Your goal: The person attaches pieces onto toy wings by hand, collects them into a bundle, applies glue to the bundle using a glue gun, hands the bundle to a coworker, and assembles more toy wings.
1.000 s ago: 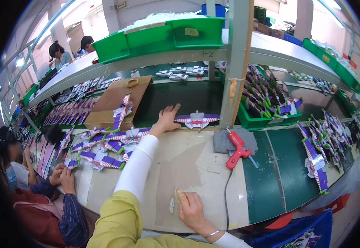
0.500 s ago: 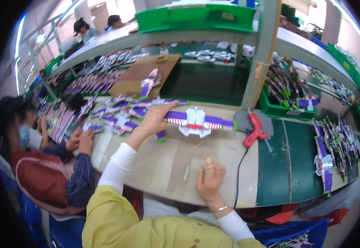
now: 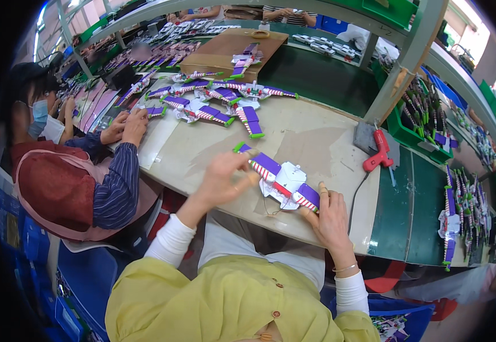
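Note:
A toy wing assembly [image 3: 287,181] is held tilted over the near edge of the worktable. It has a white middle with a red part, purple wings with red-and-white striped edges and a green tip; a thin wire hangs beneath. My left hand [image 3: 219,181], slightly blurred, is closed at its left wing, fingertips near the green tip. My right hand [image 3: 332,219] grips the other wing's end between thumb and fingers, hiding its tip. Farther left on the table lies a loose pile of similar wing assemblies [image 3: 194,108].
A red glue gun [image 3: 379,153] lies right, its cord running toward me. Beyond it are a green bin [image 3: 419,134] of wing assemblies and a row of more [image 3: 467,205] on the green mat. A shelf post [image 3: 407,68] rises behind. At left, a co-worker's hands [image 3: 125,128] work close by.
The wing assembly has come nearer to me and tilted, its right end lower. My right hand, earlier empty over the table, has taken hold of its right wing. The view has shifted.

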Demonstrator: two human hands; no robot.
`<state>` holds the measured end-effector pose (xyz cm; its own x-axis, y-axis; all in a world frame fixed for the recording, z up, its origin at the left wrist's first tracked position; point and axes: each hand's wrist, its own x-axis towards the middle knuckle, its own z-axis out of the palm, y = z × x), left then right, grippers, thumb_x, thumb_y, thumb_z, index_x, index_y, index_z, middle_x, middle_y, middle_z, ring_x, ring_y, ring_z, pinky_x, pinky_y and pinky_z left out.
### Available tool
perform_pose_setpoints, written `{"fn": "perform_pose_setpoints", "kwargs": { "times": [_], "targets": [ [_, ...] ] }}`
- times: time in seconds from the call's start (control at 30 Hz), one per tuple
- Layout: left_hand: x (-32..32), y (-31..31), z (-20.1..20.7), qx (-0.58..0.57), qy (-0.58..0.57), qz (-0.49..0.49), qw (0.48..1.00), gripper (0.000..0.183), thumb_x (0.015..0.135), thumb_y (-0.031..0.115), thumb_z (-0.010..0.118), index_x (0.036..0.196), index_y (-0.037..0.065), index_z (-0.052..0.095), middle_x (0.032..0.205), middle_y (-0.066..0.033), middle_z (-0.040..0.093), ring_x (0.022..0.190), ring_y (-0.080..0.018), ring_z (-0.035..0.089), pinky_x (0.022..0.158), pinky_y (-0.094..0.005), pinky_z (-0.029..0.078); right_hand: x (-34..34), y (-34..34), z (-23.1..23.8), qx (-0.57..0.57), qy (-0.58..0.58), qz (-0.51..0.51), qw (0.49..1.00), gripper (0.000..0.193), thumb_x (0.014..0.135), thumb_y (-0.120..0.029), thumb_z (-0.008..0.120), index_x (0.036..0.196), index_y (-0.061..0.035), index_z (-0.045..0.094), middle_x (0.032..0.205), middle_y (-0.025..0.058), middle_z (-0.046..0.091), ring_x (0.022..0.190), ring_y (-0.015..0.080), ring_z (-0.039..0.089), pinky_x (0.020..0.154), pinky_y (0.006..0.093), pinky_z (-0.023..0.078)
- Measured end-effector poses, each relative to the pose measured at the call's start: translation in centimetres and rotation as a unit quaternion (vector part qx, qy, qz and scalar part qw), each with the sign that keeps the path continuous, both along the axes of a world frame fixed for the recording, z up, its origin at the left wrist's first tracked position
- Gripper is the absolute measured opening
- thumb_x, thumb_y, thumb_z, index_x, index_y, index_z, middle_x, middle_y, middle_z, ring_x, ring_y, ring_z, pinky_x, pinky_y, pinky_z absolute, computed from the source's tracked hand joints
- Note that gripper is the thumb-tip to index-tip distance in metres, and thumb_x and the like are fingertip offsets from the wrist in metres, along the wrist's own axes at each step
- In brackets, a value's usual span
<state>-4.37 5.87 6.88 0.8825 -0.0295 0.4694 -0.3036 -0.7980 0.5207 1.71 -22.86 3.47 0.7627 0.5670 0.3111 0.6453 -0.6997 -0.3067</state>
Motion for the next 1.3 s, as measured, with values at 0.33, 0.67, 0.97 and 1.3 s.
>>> {"fn": "perform_pose_setpoints", "kwargs": {
  "times": [0.33,0.67,0.97,1.3],
  "targets": [
    [3.1,-3.4,-3.4,-0.104,0.070,-0.042,0.991,0.034,0.084,0.012,0.060,0.115,0.001,0.060,0.081,-0.0152,0.065,0.076,-0.0314,0.063,0.066,-0.0411,0.048,0.9,-0.4,0.2,-0.057,-0.039,0.124,0.990,0.071,0.080,-0.035,0.071,0.138,-0.0066,0.045,0.099,0.0147,0.048,0.089,0.0292,0.057,0.067,0.0379,0.053],
    [1.5,-3.4,0.8,0.047,-0.163,-0.001,0.986,0.030,0.078,0.032,0.070,0.091,0.006,0.068,0.089,-0.0086,0.060,0.084,-0.0253,0.056,0.079,-0.0413,0.040,0.5,0.3,-0.3,-0.016,0.015,0.096,0.995,0.063,0.084,-0.032,0.068,0.136,-0.0054,0.046,0.099,0.0170,0.050,0.086,0.0339,0.057,0.070,0.0408,0.050],
    [-0.9,-7.0,-4.8,-0.058,-0.035,-0.045,0.997,0.023,0.082,0.022,0.068,0.069,0.005,0.062,0.064,-0.0042,0.056,0.063,-0.0185,0.052,0.067,-0.0341,0.038,0.6,0.4,-1.0,-0.013,-0.006,0.107,0.994,0.065,0.081,-0.031,0.071,0.136,-0.0055,0.048,0.106,0.0161,0.051,0.092,0.0331,0.057,0.073,0.0401,0.051],
    [-0.5,-7.5,-5.5,-0.453,0.097,0.020,0.886,0.023,0.094,0.019,0.057,0.082,-0.001,0.060,0.066,-0.0025,0.052,0.057,-0.0095,0.040,0.064,-0.0290,0.037,1.3,0.0,-1.0,-0.014,-0.040,0.168,0.985,0.060,0.079,-0.032,0.072,0.128,-0.0043,0.053,0.111,0.0139,0.052,0.096,0.0283,0.056,0.076,0.0366,0.052]
  ]
}}
